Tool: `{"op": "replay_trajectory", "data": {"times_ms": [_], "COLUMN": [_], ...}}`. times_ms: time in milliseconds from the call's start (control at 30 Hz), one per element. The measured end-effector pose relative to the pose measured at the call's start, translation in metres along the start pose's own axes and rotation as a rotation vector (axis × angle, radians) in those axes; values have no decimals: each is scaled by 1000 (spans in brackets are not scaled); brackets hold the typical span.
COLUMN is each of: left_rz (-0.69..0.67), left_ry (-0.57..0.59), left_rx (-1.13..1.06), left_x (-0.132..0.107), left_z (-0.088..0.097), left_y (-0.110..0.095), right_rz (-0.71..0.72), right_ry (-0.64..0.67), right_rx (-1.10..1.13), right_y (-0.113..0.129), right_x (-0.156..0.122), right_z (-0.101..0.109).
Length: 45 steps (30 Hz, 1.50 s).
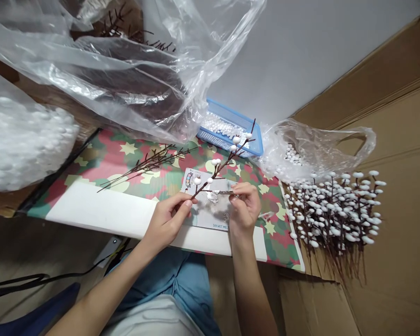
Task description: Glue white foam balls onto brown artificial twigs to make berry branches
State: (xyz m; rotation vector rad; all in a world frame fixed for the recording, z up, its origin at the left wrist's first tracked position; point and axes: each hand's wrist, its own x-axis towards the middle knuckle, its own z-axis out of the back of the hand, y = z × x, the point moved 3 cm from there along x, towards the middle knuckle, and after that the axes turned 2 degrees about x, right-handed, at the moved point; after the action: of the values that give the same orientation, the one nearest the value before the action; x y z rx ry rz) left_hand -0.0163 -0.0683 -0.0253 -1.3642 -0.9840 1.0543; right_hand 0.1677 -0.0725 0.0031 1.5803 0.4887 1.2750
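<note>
As the left hand's grip (168, 220) clenches a brown twig studded with round white foam buds (221, 164), the right hand's grip (244, 209) pinches a thin silvery strip (219, 192) across it, above a grey printed card (205, 217).

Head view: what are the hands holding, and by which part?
Left hand pinches a beaded twig near its lower end; right hand grips a slim metal tool by one end.

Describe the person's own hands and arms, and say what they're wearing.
The left hand and right hand are bare, with no gloves, rings, watch or bracelet in view. The left forearm and right forearm show no sleeves. Below them is a light blue cloth garment, with a pale garment nearer the camera.
</note>
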Motion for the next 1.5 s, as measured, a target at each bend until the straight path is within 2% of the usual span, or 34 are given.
{"op": "replay_trajectory", "data": {"times_ms": [667, 933, 1333, 1500], "left_rz": [1, -13, 0, -2], "left_ry": [-1, -7, 11, 21], "left_rx": [-11, -11, -14, -10], "left_x": [1, 1, 0, 1], "left_z": [0, 0, 0, 1], "left_y": [0, 1, 1, 2], "right_rz": [-29, 13, -7, -25], "right_ry": [-26, -76, -209, -196], "right_rx": [-27, -12, 132, 162], "right_y": [-4, -3, -6, -7], "right_x": [-1, 2, 24, 28], "right_z": [2, 4, 16, 14]}}
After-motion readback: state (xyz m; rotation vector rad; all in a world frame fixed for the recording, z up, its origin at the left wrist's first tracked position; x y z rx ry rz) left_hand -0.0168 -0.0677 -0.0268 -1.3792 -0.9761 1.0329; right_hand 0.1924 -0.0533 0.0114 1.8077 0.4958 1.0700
